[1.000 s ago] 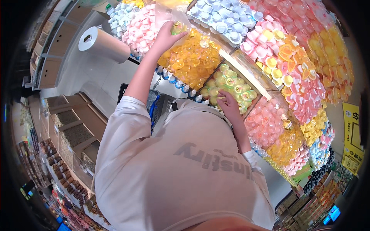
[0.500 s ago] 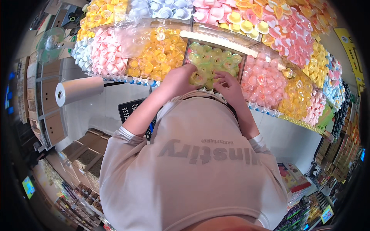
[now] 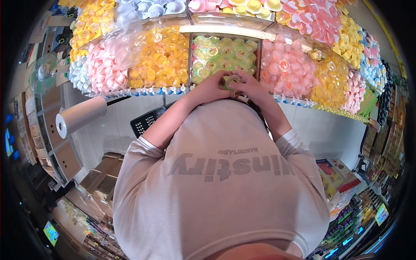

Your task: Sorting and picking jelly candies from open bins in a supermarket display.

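Close against my body at the front of the display, my left hand (image 3: 212, 88) and my right hand (image 3: 250, 88) meet with curled fingers. A small clear, pale green jelly cup (image 3: 234, 81) sits between their fingertips, gripped from both sides and partly covered by them. Just beyond lies a compartment of similar green jelly cups (image 3: 225, 54), rounded and glossy, packed together.
Left of the green cups are yellow-orange jelly cups (image 3: 162, 56); pink ones (image 3: 288, 65) lie to the right. Clear dividers separate them. A plastic bag roll (image 3: 82, 116) juts out at left, near a fan (image 3: 43, 74). A black perforated panel (image 3: 147, 121) hangs below the edge.
My hands have drawn back from the green compartment toward my body and come together around a green jelly cup. The display appears shifted left and slightly up in view.
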Available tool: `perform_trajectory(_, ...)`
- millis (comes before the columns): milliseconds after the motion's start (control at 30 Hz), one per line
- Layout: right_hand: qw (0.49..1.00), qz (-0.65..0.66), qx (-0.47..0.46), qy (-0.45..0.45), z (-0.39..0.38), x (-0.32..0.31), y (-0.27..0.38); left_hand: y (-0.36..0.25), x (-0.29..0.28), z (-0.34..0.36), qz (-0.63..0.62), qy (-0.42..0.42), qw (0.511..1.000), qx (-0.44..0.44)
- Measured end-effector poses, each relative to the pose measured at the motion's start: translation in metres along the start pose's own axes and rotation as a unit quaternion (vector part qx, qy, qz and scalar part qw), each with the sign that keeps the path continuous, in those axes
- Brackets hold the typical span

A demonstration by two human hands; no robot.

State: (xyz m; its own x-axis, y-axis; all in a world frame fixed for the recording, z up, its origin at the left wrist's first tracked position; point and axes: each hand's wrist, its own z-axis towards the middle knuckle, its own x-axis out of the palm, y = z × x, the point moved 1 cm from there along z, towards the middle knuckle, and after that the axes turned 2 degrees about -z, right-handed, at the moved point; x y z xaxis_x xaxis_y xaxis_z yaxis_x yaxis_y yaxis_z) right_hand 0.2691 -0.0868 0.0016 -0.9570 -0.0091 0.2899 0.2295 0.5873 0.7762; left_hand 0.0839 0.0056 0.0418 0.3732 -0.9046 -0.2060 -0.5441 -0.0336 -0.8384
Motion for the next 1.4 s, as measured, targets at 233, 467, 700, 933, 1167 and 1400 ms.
perform_trajectory(233, 0.968, 0.189, -0.025, -0.164, -0.004, -0.037, -0.029, 0.053, -0.009, -0.005, -0.510, 0.019, 0.857, -0.071)
perform_trajectory(467, 0.966, 0.172, -0.091, -0.171, -0.001, -0.041, -0.017, 0.055, -0.016, 0.008, -0.171, -0.127, 0.976, -0.039)
perform_trajectory(700, 0.901, -0.207, -0.209, -0.319, 0.040, -0.066, -0.026, 0.022, -0.035, 0.049, 0.233, -0.229, 0.944, 0.054)
perform_trajectory(933, 0.692, -0.574, -0.310, -0.309, 0.054, -0.029, 0.010, 0.026, -0.021, 0.090, 0.283, -0.188, 0.940, 0.035)
perform_trajectory(1167, 0.723, -0.563, -0.267, -0.297, 0.063, -0.034, -0.011, 0.041, -0.015, 0.080, 0.230, -0.219, 0.943, 0.100)
perform_trajectory(1400, 0.736, -0.559, -0.239, -0.297, 0.062, -0.037, -0.015, 0.054, -0.018, 0.085, 0.244, -0.234, 0.926, 0.165)
